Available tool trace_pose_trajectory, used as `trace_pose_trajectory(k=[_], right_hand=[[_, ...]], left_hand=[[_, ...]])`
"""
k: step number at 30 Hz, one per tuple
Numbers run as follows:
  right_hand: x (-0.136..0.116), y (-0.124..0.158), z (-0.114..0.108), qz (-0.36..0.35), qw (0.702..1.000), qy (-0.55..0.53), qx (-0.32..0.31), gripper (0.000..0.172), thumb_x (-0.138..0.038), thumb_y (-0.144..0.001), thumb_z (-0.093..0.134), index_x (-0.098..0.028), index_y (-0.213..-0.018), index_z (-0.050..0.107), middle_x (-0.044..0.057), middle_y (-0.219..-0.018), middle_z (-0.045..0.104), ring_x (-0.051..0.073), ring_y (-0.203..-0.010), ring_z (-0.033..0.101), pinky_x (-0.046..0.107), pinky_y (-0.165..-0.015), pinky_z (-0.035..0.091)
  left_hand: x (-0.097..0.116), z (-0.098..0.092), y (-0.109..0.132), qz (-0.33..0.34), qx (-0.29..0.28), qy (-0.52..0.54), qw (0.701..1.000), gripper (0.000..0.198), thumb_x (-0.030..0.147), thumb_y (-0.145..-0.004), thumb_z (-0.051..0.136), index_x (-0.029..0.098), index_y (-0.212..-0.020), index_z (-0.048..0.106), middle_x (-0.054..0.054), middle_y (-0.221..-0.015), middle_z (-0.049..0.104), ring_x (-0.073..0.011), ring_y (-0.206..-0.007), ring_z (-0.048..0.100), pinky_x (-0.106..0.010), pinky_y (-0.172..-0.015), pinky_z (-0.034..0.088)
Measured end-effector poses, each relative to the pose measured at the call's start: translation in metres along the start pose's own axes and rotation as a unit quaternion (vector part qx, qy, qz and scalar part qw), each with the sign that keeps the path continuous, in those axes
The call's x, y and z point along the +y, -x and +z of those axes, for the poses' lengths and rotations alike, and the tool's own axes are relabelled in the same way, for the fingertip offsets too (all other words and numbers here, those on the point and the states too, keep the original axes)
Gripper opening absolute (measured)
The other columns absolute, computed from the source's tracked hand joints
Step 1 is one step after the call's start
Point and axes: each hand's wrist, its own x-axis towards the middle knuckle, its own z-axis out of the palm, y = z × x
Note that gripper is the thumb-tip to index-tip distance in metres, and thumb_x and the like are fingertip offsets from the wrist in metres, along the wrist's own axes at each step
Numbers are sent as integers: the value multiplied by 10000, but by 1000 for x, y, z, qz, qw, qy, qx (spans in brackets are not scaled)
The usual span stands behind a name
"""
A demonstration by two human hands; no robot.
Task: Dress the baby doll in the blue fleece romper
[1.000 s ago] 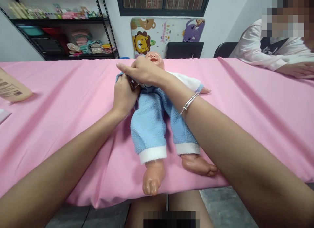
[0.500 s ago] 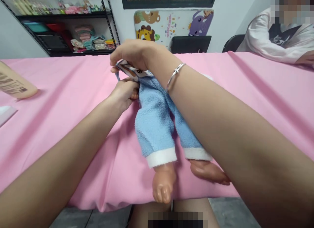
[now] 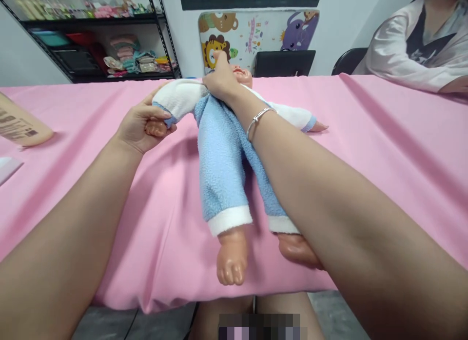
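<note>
A baby doll [image 3: 221,169] lies on its back on the pink-covered table, dressed in a fluffy blue and white outfit. Its bare feet point towards me. My left hand [image 3: 141,123] is closed around the doll's arm at the blue cuff of the white sleeve [image 3: 181,97], and the doll's small hand shows between my fingers. At the doll's upper chest and shoulder, my right hand [image 3: 222,79] grips the clothing; most of its fingertips are hidden. My right forearm crosses over one trouser leg. The doll's other arm [image 3: 298,116] stretches out to the right, and its head is partly covered by my right hand.
A beige bottle [image 3: 24,120] lies at the table's left side, with a white flat item [image 3: 9,169] nearer me. A person [image 3: 405,52] sits at the far right with arms on the table. Behind stand a black shelf [image 3: 87,23] and a dark chair back [image 3: 285,63].
My left hand has moved left, drawing the doll's sleeved arm outward. My right hand has shifted right and up to the shoulder. The doll's face and far arm now show.
</note>
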Motion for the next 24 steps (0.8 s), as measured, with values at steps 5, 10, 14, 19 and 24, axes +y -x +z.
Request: trace_pose_trajectory(k=[5,10,14,19,24], right_hand=[[-10,19,-16,-21,997,27,-64,284,-266,-898,593,-48,-1069,654,32,-780,588,120,-705,483,285,-843,436],[0,26,-69,-19,993,16,-118,410,-497,-908,633,-95,-830,647,-22,-620,435,60,-551,351,299,-734,425],[39,28,-104,0,996,-54,-71,200,-246,-796,780,-118,-780,627,7,-687,529,91,-632,468,335,-772,440],[93,61,-101,91,985,-135,-58,181,-131,-764,764,-200,-886,650,2,-733,569,131,-664,512,302,-688,431],[130,100,-77,142,982,-124,4,188,-263,-861,653,-167,-728,561,5,-672,501,120,-612,415,275,-582,324]], left_hand=[[-5,-19,-2,-86,100,44,990,192,22,-764,536,197,-829,579,65,-477,434,-82,-645,565,-145,-683,524],[-5,-21,-3,-146,198,-88,965,131,155,-964,544,169,-833,548,69,-490,454,-97,-791,670,-158,-597,444],[-12,-24,-1,-139,263,-202,933,178,266,-908,651,165,-806,546,26,-667,591,-114,-630,569,-241,-536,343],[-26,-38,-6,-100,265,-469,837,250,418,-870,570,189,-776,607,-10,-656,589,-197,-687,538,-340,-685,422],[-22,-27,-2,15,301,-573,763,287,232,-861,521,171,-1119,629,-99,-1204,624,-320,-1168,553,-464,-977,434]])
